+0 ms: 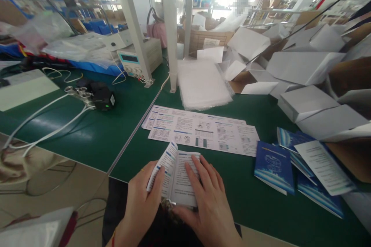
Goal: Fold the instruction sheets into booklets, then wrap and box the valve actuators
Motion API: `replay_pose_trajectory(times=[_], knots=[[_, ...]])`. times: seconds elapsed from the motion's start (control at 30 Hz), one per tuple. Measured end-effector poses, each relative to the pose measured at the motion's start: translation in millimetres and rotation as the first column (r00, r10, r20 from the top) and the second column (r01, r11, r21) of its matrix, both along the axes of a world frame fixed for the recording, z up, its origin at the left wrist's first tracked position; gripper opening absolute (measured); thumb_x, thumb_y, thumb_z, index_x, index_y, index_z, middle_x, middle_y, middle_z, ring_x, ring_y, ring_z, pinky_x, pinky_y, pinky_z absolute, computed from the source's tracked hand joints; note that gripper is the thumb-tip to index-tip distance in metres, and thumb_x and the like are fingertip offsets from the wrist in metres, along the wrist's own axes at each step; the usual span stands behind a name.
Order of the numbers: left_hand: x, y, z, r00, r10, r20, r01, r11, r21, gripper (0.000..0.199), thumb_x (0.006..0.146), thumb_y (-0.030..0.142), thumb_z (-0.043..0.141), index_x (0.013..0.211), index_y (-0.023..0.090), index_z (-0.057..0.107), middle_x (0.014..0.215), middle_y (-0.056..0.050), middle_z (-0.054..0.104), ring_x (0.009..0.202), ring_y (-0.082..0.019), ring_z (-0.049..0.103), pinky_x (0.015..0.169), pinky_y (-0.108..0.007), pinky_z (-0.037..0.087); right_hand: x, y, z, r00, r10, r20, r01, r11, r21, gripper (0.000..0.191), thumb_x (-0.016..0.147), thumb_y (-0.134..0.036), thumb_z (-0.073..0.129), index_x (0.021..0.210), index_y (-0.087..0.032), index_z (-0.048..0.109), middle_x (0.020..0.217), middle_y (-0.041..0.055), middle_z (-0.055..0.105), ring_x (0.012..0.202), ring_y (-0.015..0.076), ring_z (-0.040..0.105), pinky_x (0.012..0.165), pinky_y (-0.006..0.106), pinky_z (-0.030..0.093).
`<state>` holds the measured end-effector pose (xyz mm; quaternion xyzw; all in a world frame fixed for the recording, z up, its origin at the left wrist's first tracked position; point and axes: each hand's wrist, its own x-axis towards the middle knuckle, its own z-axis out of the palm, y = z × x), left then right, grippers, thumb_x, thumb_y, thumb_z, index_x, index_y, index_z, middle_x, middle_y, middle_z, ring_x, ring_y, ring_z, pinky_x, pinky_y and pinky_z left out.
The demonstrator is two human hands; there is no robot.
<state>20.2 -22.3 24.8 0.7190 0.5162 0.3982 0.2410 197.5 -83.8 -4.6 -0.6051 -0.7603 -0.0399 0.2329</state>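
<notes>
A printed leaflet (pixel 184 181) with a crease down its middle lies at the front edge of the green table. My left hand (pixel 145 195) pinches its raised left part between thumb and fingers. Spread over the right part, my right hand (pixel 210 197) presses down with its fingers apart. Just beyond, long unfolded printed sheets (pixel 203 131) overlap each other. Blue booklets (pixel 274 166) lie to the right, with a white printed card (pixel 324 166) on top of some of them.
Behind the sheets is a stack of clear plastic bags (pixel 203 83). White boxes (pixel 307 67) pile up at the right. A power supply (pixel 139 60), metal posts and a black device (pixel 102 96) with white cables stand at the left.
</notes>
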Motion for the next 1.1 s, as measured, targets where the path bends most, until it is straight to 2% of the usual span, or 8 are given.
replay_pose_trajectory(times=[0.1,0.2,0.43,0.67,1.1], knots=[[-4.9,-1.4,0.6,1.000,0.008,-0.012,-0.009,0.998,-0.056,0.027,0.099,0.028,0.052,0.092,0.014,0.075,0.073,-0.001,0.071,0.061,-0.013,0.065,0.056,-0.017,0.051,-1.6,0.9,0.4,0.997,-0.021,0.072,0.023,0.999,-0.024,0.056,0.100,-0.045,0.055,0.146,-0.013,0.052,0.157,0.0153,0.050,0.142,0.0387,0.049,0.101,0.058,0.055],[-6.8,-4.2,0.0,1.000,0.007,-0.013,-0.008,0.997,-0.078,0.029,0.099,0.028,0.052,0.090,0.014,0.075,0.067,0.001,0.068,0.058,-0.012,0.061,0.053,-0.017,0.048,-3.5,1.4,0.1,0.995,-0.040,0.090,0.043,0.999,-0.032,0.050,0.101,-0.041,0.053,0.145,-0.016,0.055,0.158,0.0132,0.049,0.142,0.0396,0.049,0.100,0.060,0.056],[-5.5,-5.7,0.4,1.000,0.017,0.002,-0.017,0.998,-0.066,0.027,0.097,0.025,0.052,0.080,0.015,0.071,0.065,0.001,0.066,0.056,-0.011,0.058,0.052,-0.017,0.044,-4.3,0.6,-1.7,0.997,-0.022,0.077,0.025,0.999,-0.038,0.053,0.100,-0.043,0.056,0.145,-0.015,0.056,0.159,0.0131,0.048,0.143,0.0404,0.047,0.100,0.062,0.055],[-6.0,-9.2,-1.5,1.000,0.014,0.004,-0.013,0.999,-0.052,0.025,0.097,0.024,0.052,0.082,0.016,0.071,0.069,0.001,0.068,0.059,-0.011,0.061,0.056,-0.017,0.046,-5.7,1.4,-4.4,0.994,-0.028,0.105,0.030,0.999,-0.015,0.056,0.098,-0.046,0.058,0.144,-0.015,0.056,0.158,0.0138,0.049,0.141,0.0414,0.049,0.100,0.063,0.054],[-4.7,-9.0,-0.5,1.000,0.016,-0.014,-0.017,0.998,-0.055,0.028,0.097,0.026,0.050,0.075,0.018,0.066,0.066,0.000,0.066,0.055,-0.012,0.056,0.058,-0.020,0.048,-10.0,2.5,-5.9,0.994,-0.037,0.104,0.038,0.999,-0.009,0.062,0.093,-0.048,0.067,0.143,-0.015,0.056,0.155,0.0167,0.052,0.139,0.0442,0.050,0.102,0.065,0.051]])
